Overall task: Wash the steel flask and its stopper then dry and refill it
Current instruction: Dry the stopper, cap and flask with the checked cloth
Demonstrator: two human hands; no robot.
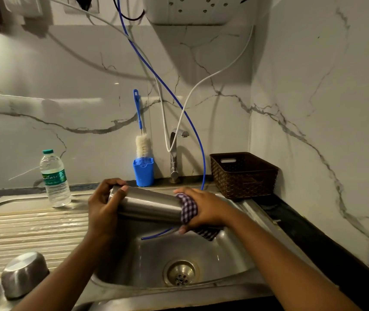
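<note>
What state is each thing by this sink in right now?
steel flask: on its side over the sink, held at both ends
left hand: grips one end
right hand: holds checked cloth round the other end
water bottle: upright, capped
bottle brush: standing in blue holder
tap: no water seen
steel bowl: upside down

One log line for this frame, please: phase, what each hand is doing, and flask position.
phase: drying | left hand: grips steel flask, held sideways over sink | right hand: wraps checked cloth round flask's other end
</note>
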